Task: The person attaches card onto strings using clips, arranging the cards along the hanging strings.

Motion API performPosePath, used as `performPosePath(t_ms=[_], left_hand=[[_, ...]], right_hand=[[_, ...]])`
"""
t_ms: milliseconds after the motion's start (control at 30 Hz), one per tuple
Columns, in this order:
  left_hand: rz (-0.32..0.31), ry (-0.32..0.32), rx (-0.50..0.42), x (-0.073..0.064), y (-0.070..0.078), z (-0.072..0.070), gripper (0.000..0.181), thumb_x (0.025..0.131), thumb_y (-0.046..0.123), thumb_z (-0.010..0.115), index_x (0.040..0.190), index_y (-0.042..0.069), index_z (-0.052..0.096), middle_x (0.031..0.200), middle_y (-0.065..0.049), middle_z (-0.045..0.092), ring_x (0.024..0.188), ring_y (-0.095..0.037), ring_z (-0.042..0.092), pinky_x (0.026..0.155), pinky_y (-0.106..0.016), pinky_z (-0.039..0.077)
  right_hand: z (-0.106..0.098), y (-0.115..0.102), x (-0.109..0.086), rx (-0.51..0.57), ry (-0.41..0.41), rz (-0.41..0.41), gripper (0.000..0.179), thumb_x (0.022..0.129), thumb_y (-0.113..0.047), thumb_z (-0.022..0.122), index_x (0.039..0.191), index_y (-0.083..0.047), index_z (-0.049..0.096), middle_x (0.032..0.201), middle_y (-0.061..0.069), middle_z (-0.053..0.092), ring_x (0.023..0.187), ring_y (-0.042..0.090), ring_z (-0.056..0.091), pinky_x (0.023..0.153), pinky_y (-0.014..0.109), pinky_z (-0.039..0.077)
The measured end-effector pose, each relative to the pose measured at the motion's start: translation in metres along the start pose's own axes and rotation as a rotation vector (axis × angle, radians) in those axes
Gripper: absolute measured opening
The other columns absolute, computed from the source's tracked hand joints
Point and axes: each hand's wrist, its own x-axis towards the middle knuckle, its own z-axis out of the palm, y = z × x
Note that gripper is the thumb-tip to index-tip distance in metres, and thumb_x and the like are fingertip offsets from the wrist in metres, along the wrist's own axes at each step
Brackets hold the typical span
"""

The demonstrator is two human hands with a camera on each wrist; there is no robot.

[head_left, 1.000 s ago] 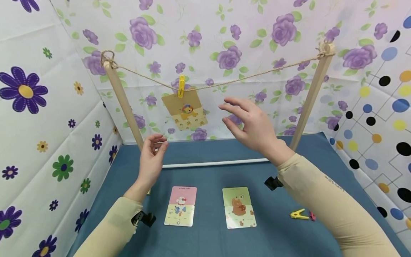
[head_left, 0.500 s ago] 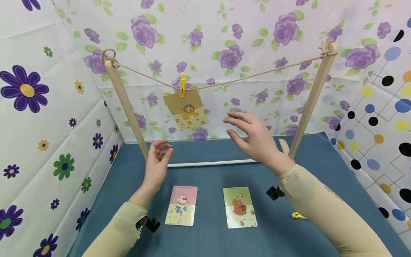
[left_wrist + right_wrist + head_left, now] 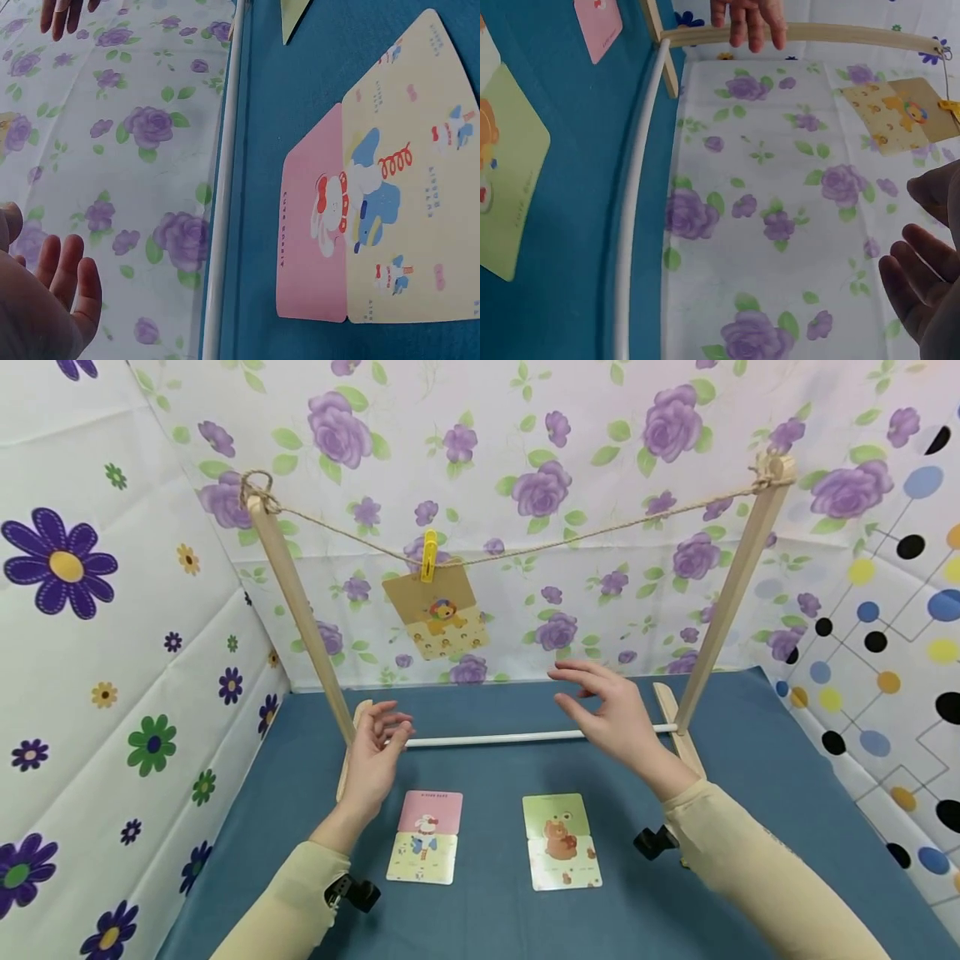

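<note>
My left hand [image 3: 375,756], fingers loosely bent and holding nothing, hovers by the left wooden post [image 3: 302,618]. Above the table at right centre, my right hand [image 3: 611,714] is also bare, thumb and fingers apart. A brown-and-yellow card [image 3: 442,614] with a lion hangs tilted from the twine [image 3: 577,539], held by a yellow clothespin [image 3: 429,556]. Below the hands lie a pink-and-yellow rabbit card [image 3: 425,837] and a green-and-white bear card [image 3: 562,842], flat on the blue cloth. In the left wrist view the rabbit card [image 3: 375,202] appears large, away from the fingers.
A white rod [image 3: 495,739] joins the feet of the two posts; the right post [image 3: 735,602] carries the twine's other end. Something small and yellow [image 3: 684,862] peeks out beside the right sleeve, mostly hidden. Patterned cloth walls [image 3: 480,468] stand behind and at both sides.
Both hands have sunk away from the twine, the right one further, and moved slightly to the right. My right sleeve now mostly covers the yellow and pink clothespins at right.
</note>
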Motion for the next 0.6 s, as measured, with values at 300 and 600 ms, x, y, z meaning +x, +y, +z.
performPosePath(t_ms=[300,600], left_hand=[[-0.035,-0.025,-0.049,-0.006,-0.016,0.012,0.042,0.112,0.004,0.054,0.152,0.002,0.04,0.134,-0.024,0.059,0.106,-0.011,0.064,0.094,-0.032,0.051],[-0.063,-0.057,-0.058,-0.013,-0.022,0.014,0.044,0.113,0.008,0.056,0.154,0.007,0.042,0.135,-0.023,0.06,0.109,-0.015,0.066,0.097,-0.04,0.052]], right_hand=[[0.004,0.022,-0.036,0.115,-0.068,0.266,0.032,0.102,-0.013,0.077,0.134,-0.014,0.076,0.147,0.005,0.065,0.126,0.026,0.065,0.091,0.024,0.057],[0.001,0.039,-0.067,0.139,-0.103,0.362,0.031,0.104,-0.016,0.074,0.135,-0.015,0.075,0.147,0.004,0.065,0.131,0.026,0.062,0.092,0.028,0.057]])
